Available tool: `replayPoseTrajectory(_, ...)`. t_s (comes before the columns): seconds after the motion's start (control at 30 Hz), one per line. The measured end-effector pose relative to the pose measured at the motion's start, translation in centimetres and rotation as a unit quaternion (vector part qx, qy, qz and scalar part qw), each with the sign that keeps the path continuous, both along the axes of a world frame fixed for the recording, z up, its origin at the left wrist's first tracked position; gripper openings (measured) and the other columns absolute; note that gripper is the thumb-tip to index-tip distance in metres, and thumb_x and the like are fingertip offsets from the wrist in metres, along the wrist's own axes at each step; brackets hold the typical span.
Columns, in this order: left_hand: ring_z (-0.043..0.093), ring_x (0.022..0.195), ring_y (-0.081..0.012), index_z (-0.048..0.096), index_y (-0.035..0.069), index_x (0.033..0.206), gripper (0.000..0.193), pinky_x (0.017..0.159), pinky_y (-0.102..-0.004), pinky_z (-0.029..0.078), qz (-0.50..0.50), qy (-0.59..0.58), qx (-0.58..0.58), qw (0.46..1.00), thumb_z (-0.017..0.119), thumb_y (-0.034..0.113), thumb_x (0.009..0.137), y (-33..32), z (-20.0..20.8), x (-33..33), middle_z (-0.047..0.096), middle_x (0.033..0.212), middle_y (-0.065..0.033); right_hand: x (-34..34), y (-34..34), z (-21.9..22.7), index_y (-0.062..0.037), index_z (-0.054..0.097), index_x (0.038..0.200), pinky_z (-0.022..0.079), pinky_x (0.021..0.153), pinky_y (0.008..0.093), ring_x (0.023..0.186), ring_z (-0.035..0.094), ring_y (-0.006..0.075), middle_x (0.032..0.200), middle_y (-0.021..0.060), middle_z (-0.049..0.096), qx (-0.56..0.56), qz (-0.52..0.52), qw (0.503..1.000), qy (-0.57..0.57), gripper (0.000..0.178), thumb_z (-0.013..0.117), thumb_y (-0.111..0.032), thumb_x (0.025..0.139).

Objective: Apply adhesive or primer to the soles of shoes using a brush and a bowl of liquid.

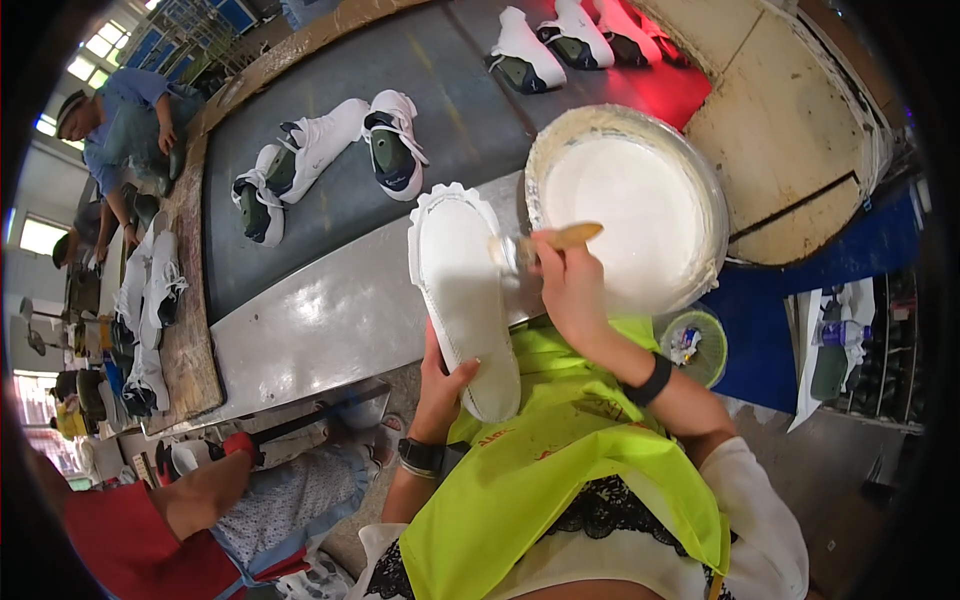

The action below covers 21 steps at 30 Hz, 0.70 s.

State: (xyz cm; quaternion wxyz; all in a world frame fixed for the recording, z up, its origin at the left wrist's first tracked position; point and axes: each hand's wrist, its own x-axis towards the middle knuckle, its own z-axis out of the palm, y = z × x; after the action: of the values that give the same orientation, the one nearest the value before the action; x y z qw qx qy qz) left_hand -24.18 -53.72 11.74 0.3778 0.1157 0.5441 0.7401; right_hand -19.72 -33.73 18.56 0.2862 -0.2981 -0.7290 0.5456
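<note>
My left hand (438, 385) is closed round the lower end of a white shoe sole (455, 250), which has a scalloped rim at its far end. The sole stands tilted up in front of me, over the metal table edge. In my right hand (572, 285) is a brush (575, 236) with a pale wooden handle. Its bristle end lies at the sole's right edge; whether it touches is hard to tell. Just right of the brush, a tub (690, 160) with a crusted rim holds thick white liquid (625, 210).
White shoes (390, 150) lie on a dark conveyor belt (340, 230), more (570, 40) farther along under red light. A green mesh basket (695, 345) stands below the tub. Co-workers are at the left, one in a red top (140, 545) close by. A steel ledge (300, 315) borders the belt.
</note>
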Motion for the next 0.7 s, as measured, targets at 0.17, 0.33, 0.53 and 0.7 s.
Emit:
replayPoseTrajectory(0.17,0.047,0.122,-0.0204,0.025,0.006,0.147,0.079,0.1,-0.0337,0.04,-0.003,-0.061,0.013,0.998,0.063,0.011,0.078,1.9,4.1,-2.7,0.047,0.134,-0.0097,1.6,2.7,2.4,0.0026,0.06,0.104,0.052,0.064,0.0289,0.069,0.065,0.0172,0.081,0.0114,0.066,-0.033,0.002,0.999,0.004,0.017,0.053,-0.01,0.095)
replayPoseTrajectory(0.33,0.053,0.117,-0.0222,0.026,0.003,0.145,0.07,0.095,-0.0348,0.046,-0.025,-0.016,0.056,0.998,0.059,0.006,0.083,11.4,6.2,-14.1,0.051,0.13,-0.0135,2.0,5.6,5.3,0.0019,0.06,0.109,0.047,0.068,0.0235,0.075,0.058,0.0095,0.085,0.0034,0.063,-0.045,0.029,0.998,0.03,0.019,0.053,-0.011,0.096)
replayPoseTrajectory(0.53,0.037,0.129,-0.0403,0.02,0.002,0.147,0.097,0.103,-0.0502,0.036,0.071,0.246,-0.255,0.932,0.072,0.041,0.075,27.7,0.2,-33.4,0.029,0.145,-0.0246,0.9,8.8,4.9,0.0051,0.056,0.117,0.05,0.087,0.0298,0.101,0.059,0.0159,0.112,0.0108,0.061,-0.08,0.031,0.996,0.027,0.025,0.047,-0.011,0.099)
replayPoseTrajectory(0.7,0.026,0.13,-0.0547,0.023,0.004,0.147,0.106,0.104,-0.0647,0.019,0.15,0.45,-0.435,0.765,0.06,0.069,0.072,37.6,-1.8,-32.8,0.017,0.15,-0.0265,0.5,11.0,4.8,0.0055,0.055,0.116,0.053,0.084,0.0315,0.103,0.059,0.0174,0.113,0.0127,0.061,-0.094,-0.014,0.995,0.006,0.026,0.046,-0.012,0.1)
